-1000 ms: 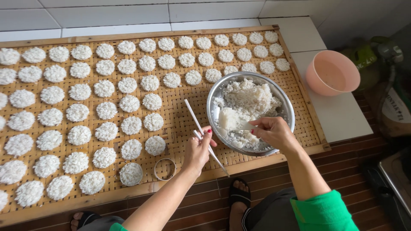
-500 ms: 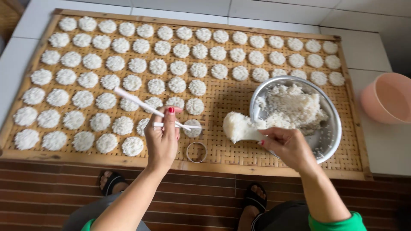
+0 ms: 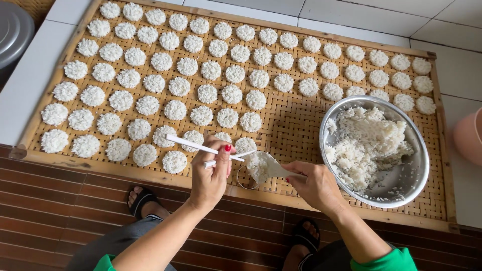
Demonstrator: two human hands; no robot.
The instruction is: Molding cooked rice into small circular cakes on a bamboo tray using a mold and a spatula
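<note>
A: Gripping white chopsticks (image 3: 203, 148), the left hand (image 3: 210, 179) scrapes; the right hand (image 3: 314, 184) clamps a rice-laden paddle (image 3: 265, 165) over the ring mould (image 3: 244, 176) on the bamboo tray (image 3: 296, 128).

B: Risky, I'd say: sticky rice could drop outside the ring.

My left hand (image 3: 210, 176) covers a rice cake; the rice paddle (image 3: 266, 165) hides most of the metal ring (image 3: 243, 181). The pink bowl (image 3: 469, 135) and grey lid (image 3: 14, 30) are cut off.
</note>
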